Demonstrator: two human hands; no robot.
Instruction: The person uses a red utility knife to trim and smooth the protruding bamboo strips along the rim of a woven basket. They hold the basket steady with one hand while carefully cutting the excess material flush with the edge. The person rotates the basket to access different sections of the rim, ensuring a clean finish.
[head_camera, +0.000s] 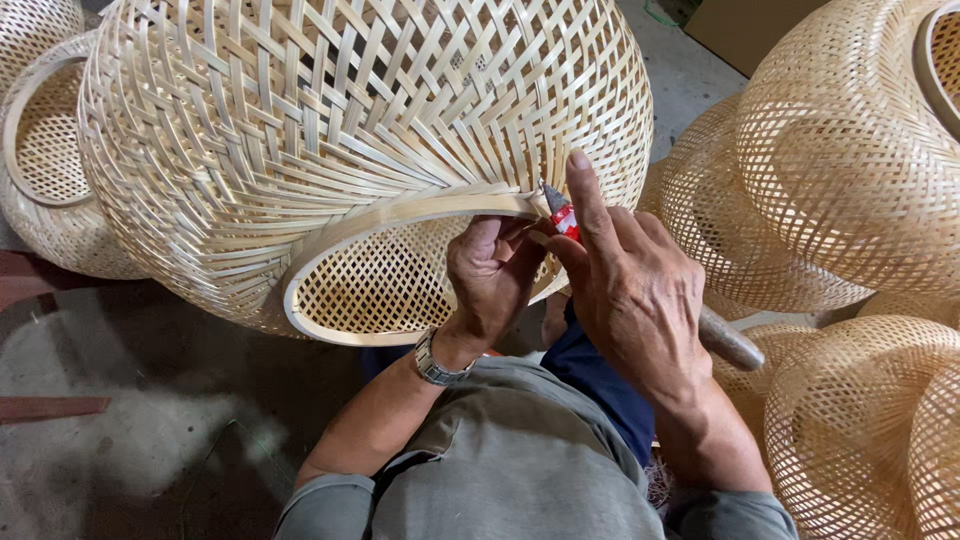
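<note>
A large woven basket (340, 150) is steadied at its rim by the left hand (490, 275). A red-handled blade (562, 215) is gripped tight in the right hand (630, 290); a slip could cut nearby fingers.

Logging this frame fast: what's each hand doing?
Left hand: closed on the woven bamboo basket rim.
Right hand: closed on a red-handled tool.

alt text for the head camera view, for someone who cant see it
Seen from above, a person's left hand grips the round rim of a large woven bamboo basket while the right hand presses a small red-handled blade against that rim. More woven baskets are piled at both sides, and a wristwatch shows on the left wrist.
</note>
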